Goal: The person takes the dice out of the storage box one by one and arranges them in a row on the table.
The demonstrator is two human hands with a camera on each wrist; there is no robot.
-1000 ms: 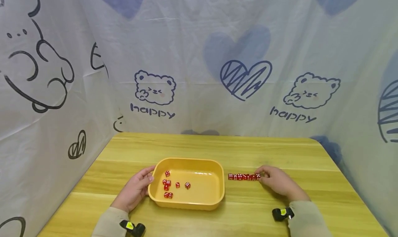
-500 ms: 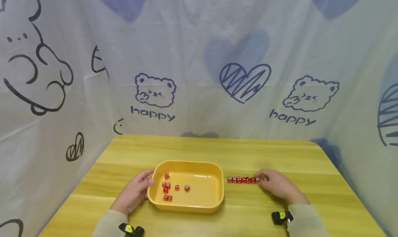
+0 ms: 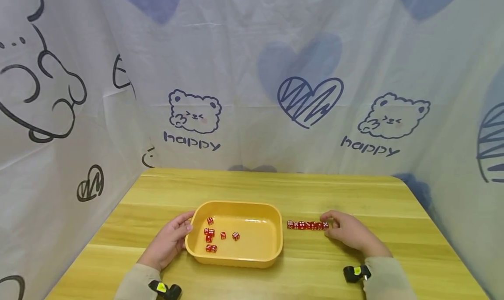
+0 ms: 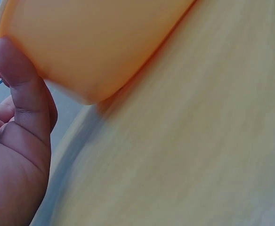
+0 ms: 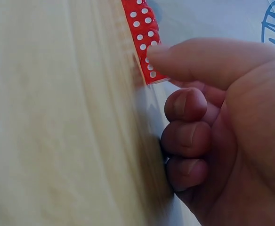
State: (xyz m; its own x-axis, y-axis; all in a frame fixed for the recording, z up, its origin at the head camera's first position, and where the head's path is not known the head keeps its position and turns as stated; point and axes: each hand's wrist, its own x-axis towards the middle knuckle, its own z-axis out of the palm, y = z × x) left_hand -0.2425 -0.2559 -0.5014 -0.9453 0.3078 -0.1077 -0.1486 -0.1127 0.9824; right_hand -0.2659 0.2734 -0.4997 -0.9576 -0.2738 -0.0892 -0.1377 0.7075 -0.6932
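Note:
A row of red dice (image 3: pixel 307 225) with white dots lies on the table to the right of a yellow plastic tray (image 3: pixel 275 243). My right hand (image 3: pixel 348 233) is at the row's right end, thumb and index finger about the last die (image 5: pixel 151 73). In the right wrist view the thumb lies against that die and the other fingers are curled; the index fingertip is hidden. My left hand (image 3: pixel 168 238) grips the tray's left side. Its thumb (image 4: pixel 17 66) presses the tray wall in the left wrist view. Several loose red dice (image 3: pixel 208 238) lie inside the tray, mostly toward its left.
The wood-grain table (image 3: pixel 252 287) extends around the tray and the row. Behind and beside it hang white curtains (image 3: pixel 244 134) printed with bears, hearts and lettering. Black wrist cameras (image 3: pixel 356 273) sit on both sleeves.
The row and tray stay in place apart from a slight view shift. My right thumb and index finger look slightly farther apart at the end die. The left hand keeps its grip.

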